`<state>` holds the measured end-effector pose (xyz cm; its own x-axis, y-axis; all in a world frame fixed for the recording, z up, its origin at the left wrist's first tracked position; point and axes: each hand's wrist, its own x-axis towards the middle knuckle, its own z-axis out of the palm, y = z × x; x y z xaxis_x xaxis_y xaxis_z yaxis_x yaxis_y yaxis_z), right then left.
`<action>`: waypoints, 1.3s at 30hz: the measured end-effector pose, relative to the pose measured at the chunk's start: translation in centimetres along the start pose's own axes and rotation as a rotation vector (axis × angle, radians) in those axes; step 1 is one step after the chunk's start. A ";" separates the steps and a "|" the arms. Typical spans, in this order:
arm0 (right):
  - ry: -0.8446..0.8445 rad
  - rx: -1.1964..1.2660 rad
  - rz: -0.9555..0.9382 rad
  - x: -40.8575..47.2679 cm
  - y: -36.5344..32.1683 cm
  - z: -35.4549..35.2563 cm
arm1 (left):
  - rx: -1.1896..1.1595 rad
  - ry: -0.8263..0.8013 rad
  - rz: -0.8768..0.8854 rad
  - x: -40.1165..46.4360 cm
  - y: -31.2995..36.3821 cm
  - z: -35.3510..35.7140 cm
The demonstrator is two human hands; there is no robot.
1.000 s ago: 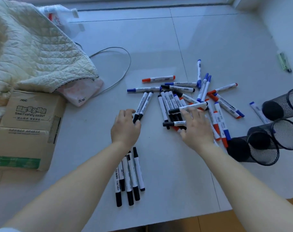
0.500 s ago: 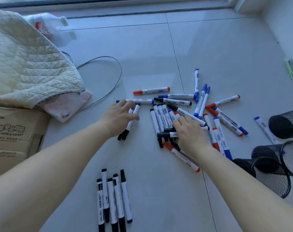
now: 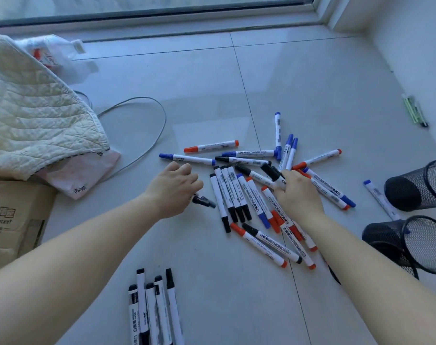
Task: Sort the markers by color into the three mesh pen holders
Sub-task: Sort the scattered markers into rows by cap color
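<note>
Black markers (image 3: 274,173) in both hands

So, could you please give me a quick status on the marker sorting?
Left hand grips black markers. Right hand grips another black marker over the mixed pile. Mesh holders lie tipped over.

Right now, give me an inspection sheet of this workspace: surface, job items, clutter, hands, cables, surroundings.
Surface: pale tiled floor.
Job's things: mixed heap of red, blue and black whiteboard markers; separate row of black markers; black mesh pen holders lying on their sides.
Clutter: cream quilted blanket, brown cardboard box, clear plastic bag, green pens.
Hands: left hand grips black markers; right hand grips one black marker.
Cables: grey looped cable.
Surroundings: window sill, white wall.
</note>
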<state>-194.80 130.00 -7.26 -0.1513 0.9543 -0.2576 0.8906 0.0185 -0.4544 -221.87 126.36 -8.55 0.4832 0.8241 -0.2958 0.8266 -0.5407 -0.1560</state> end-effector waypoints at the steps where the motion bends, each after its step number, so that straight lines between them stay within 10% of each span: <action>1: -0.012 0.030 0.025 0.1 -0.2 0.0 | -0.040 0.028 -0.013 0.0 0.1 -0.1; 14: -0.216 0.095 0.144 1.0 -4.0 2.7 | -0.232 -0.111 0.124 3.5 1.4 -0.8; 39: -0.414 -0.948 -0.959 4.0 -7.5 3.1 | -0.217 0.168 -0.104 -4.1 -1.0 2.6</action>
<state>-203.46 132.78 -7.56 -0.8208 0.3043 -0.4834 0.2927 0.9508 0.1016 -225.45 123.09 -9.60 0.4184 0.8996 -0.1254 0.9080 -0.4177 0.0331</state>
